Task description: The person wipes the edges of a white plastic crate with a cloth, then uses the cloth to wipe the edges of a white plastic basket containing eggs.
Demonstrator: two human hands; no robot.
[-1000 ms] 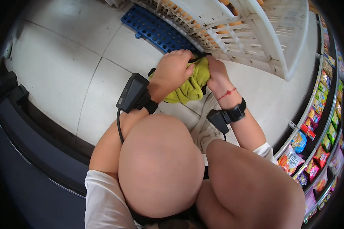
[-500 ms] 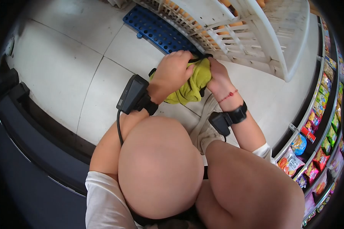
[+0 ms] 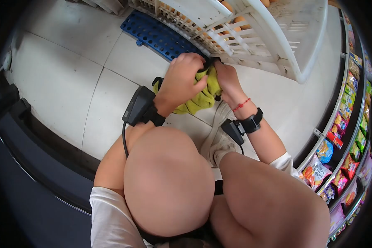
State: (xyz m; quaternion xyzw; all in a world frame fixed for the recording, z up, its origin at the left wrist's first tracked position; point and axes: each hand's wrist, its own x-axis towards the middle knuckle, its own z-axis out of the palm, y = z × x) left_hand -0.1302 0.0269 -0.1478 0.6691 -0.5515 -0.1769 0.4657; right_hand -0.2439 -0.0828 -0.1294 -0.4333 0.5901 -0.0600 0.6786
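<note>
Centrally: one yellow-green cloth item (image 3: 202,100), crumpled, black-edged, held low above the tiled floor (image 3: 124,97). Left hand (image 3: 182,80) and right hand (image 3: 228,80): close together, closed on its dark upper edge; fingertips partly hidden. Adjacent: one blue perforated panel (image 3: 157,35); one white slatted crate (image 3: 262,62). Risks: edge snagged on the crate's slats, if swung forward; cloth dropped and soiled, if either grip is slackened.

white sleeves (image 3: 111,215) | black wrist units (image 3: 139,105), thin black cables (image 3: 125,140) | red beaded bracelet (image 3: 241,105), right wrist | off-white shoe (image 3: 220,134)
</note>
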